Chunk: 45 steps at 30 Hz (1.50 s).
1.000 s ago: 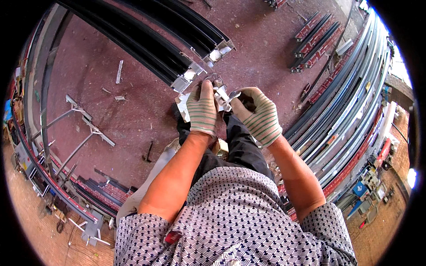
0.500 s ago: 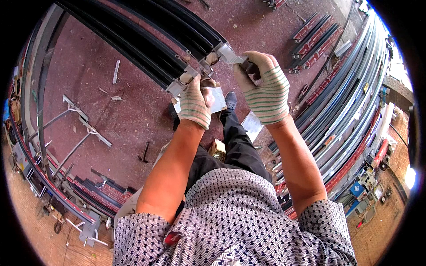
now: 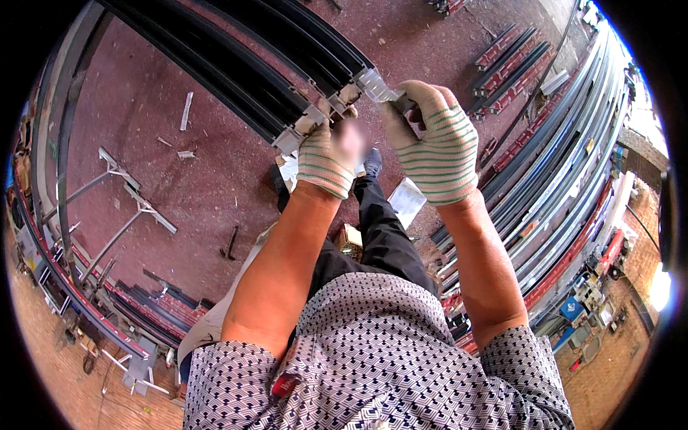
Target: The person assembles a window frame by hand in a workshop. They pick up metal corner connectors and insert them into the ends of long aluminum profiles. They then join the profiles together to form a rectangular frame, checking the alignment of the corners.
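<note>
My right hand pinches a silvery bracket at the outer black bar's end, probably by its free end for alignment. My left hand is at the inner black bar's end, likely bracing; blur, can't tell its grip. Hammer-like tool left of left forearm. Stacked bars right of right hand.
</note>
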{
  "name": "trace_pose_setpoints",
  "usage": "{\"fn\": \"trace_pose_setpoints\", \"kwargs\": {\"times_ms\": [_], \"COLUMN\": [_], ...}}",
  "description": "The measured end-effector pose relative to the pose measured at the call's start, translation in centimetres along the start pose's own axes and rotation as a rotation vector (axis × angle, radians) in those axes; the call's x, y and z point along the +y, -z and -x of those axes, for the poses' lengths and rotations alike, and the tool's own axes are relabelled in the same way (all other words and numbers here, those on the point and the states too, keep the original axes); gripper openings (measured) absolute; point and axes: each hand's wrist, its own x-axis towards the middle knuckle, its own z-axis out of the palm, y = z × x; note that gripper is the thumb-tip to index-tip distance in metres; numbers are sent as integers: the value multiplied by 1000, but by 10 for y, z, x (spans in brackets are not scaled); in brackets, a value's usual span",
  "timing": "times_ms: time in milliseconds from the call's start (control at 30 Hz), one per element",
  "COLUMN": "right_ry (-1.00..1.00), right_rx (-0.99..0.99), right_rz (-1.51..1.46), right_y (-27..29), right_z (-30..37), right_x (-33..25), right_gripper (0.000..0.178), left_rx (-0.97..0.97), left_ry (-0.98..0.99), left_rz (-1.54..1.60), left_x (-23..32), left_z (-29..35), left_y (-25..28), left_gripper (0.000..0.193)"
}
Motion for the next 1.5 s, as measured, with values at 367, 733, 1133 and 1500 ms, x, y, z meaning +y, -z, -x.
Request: {"fn": "trace_pose_setpoints", "kwargs": {"times_ms": [367,733,1133,1500], "right_ry": [74,126,130,364], "right_rx": [-94,-67,-110,-366], "right_rz": [109,44,22,60], "right_y": [1,-10,-9,8], "right_z": [-3,-8,-7,-32], "right_x": [-4,-5,-3,28], "right_gripper": [30,28,34,60], "left_rx": [-124,-92,43,481], "left_ry": [-182,33,-62,-319], "left_rz": [-292,34,-109,-343], "left_x": [-2,1,6,114], "left_z": [-11,-14,-20,25], "left_y": [20,14,54,83], "left_gripper": [32,26,18,26]}}
